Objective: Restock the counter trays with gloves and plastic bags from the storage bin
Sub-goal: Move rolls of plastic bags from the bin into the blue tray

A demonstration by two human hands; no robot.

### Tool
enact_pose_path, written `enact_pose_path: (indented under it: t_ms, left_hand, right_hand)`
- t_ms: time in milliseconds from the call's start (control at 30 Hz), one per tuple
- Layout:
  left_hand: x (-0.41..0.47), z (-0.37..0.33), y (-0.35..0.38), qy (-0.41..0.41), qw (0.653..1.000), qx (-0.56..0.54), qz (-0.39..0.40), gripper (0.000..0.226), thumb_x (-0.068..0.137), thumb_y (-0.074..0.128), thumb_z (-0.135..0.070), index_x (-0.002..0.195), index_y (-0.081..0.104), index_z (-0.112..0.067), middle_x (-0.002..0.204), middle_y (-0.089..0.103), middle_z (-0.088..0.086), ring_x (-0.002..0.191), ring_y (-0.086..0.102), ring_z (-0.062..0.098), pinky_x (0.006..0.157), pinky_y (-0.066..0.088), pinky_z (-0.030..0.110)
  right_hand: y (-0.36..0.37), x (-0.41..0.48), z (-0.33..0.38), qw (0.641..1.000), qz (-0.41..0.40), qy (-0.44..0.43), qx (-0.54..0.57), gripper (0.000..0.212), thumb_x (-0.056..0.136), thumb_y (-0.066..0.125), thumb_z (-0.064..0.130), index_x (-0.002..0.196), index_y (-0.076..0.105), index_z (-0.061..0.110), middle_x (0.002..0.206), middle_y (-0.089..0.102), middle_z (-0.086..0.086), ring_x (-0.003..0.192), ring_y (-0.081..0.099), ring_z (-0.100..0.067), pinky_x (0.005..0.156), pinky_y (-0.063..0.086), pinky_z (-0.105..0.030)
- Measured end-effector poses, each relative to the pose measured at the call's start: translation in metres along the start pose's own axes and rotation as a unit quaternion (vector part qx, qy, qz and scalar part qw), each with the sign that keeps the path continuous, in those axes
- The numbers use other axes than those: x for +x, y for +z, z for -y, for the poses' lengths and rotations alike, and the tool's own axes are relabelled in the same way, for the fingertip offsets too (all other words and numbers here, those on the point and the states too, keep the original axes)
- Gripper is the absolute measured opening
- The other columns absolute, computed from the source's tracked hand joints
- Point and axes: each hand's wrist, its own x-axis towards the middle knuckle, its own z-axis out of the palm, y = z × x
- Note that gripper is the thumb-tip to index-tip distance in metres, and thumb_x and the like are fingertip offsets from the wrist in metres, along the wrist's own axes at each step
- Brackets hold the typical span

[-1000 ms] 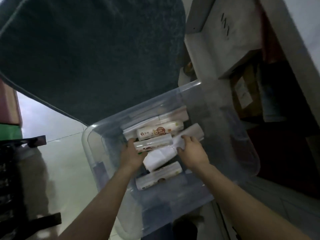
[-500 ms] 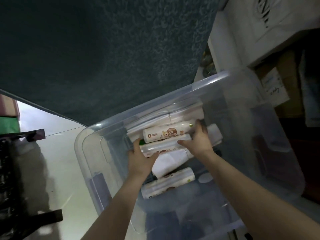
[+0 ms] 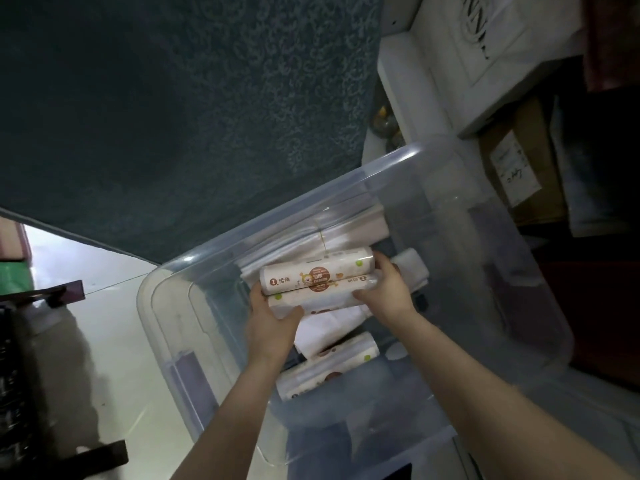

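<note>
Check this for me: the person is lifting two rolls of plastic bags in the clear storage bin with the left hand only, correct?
Not quite: it is both hands, not the left only. The left hand grips the left ends of the two rolls of plastic bags and the right hand grips the right ends, in the clear storage bin. The head view shows it.

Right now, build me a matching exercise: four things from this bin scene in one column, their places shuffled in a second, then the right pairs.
1. left hand
2. right hand
3. loose roll
4. cardboard box

A. outside the storage bin, at right
B. gripping the right end of the stacked rolls
C. lying in the bin, untouched
D. gripping the left end of the stacked rolls

Pairs: 1-D, 2-B, 3-C, 4-A.
</note>
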Motion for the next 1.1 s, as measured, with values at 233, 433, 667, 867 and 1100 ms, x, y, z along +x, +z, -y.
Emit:
enact_pose_path:
  t_ms: [233, 433, 667, 867, 1100]
  left_hand:
    - [-0.054, -0.049, -0.008, 0.087, 0.992, 0.055, -0.068, 0.069, 0.08, 0.072, -0.02, 0.137, 0.033, -0.029, 0.127, 0.055, -0.008, 0.107, 0.057, 0.016, 0.081, 0.044, 0.03]
    - [-0.13, -0.118, -0.019, 0.194, 0.976, 0.061, -0.076, 0.073, 0.078, 0.075, -0.024, 0.137, 0.031, -0.03, 0.133, 0.055, 0.001, 0.113, 0.058, 0.025, 0.085, 0.048, 0.036]
    - [-0.248, -0.186, -0.025, 0.323, 0.94, 0.06, -0.093, 0.079, 0.075, 0.077, -0.032, 0.138, 0.031, -0.032, 0.138, 0.054, -0.003, 0.118, 0.056, 0.027, 0.095, 0.047, 0.053]
    - [-0.366, -0.22, 0.003, 0.442, 0.895, 0.034, -0.053, 0.079, 0.073, 0.079, -0.028, 0.137, 0.032, -0.031, 0.129, 0.057, -0.001, 0.106, 0.06, 0.02, 0.084, 0.052, 0.038]
    - [-0.499, -0.215, 0.09, 0.494, 0.865, 0.024, 0.079, 0.083, 0.074, 0.077, -0.033, 0.139, 0.026, -0.038, 0.139, 0.049, -0.003, 0.11, 0.061, 0.024, 0.091, 0.053, 0.053]
  right_hand:
    - [-0.043, -0.065, 0.021, 0.994, -0.056, -0.064, 0.068, 0.071, 0.077, 0.068, 0.007, 0.139, 0.04, 0.023, 0.131, 0.045, 0.007, 0.118, 0.052, -0.017, 0.097, 0.048, -0.033]
    - [-0.116, -0.149, 0.039, 0.976, -0.128, -0.136, 0.116, 0.071, 0.08, 0.07, 0.012, 0.142, 0.038, 0.026, 0.137, 0.043, 0.005, 0.117, 0.044, -0.004, 0.095, 0.042, -0.019]
    - [-0.208, -0.264, 0.049, 0.936, -0.22, -0.226, 0.157, 0.072, 0.078, 0.071, 0.012, 0.141, 0.039, 0.027, 0.137, 0.046, 0.007, 0.124, 0.048, -0.008, 0.105, 0.044, -0.038]
    - [-0.287, -0.372, 0.003, 0.892, -0.337, -0.256, 0.156, 0.072, 0.079, 0.071, 0.022, 0.138, 0.034, 0.039, 0.126, 0.041, 0.025, 0.116, 0.047, 0.002, 0.092, 0.046, -0.02]
    - [-0.359, -0.479, -0.114, 0.849, -0.443, -0.21, 0.196, 0.075, 0.082, 0.072, 0.02, 0.142, 0.031, 0.037, 0.135, 0.039, 0.022, 0.124, 0.045, -0.004, 0.1, 0.05, -0.04]
